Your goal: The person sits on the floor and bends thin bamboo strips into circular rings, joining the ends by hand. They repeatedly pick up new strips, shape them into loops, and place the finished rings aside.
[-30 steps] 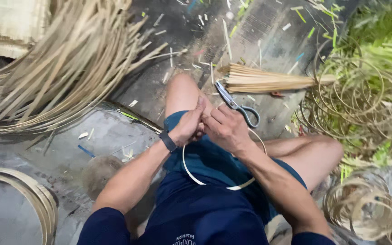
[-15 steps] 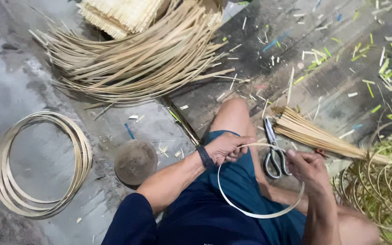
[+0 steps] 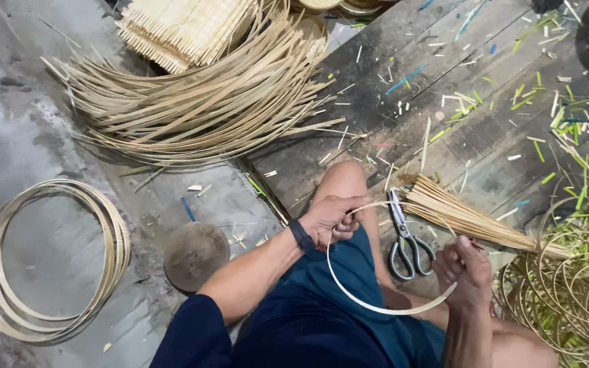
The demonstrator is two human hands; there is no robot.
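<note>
Left hand (image 3: 332, 219) and right hand (image 3: 467, 270) each pinch the thin bamboo strip (image 3: 376, 308) bent into a loop over the lap, scissors (image 3: 407, 244) just beside it on the plank floor (image 3: 444, 88).

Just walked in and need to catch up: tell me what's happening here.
A person sits on the floor bending a thin bamboo strip into a loop over their lap. The left hand pinches one end near the knee, and the right hand grips the other side. Scissors lie between the hands, beside a bundle of thin sticks. Finished hoops lie on the left, and a pile of long strips lies ahead.
</note>
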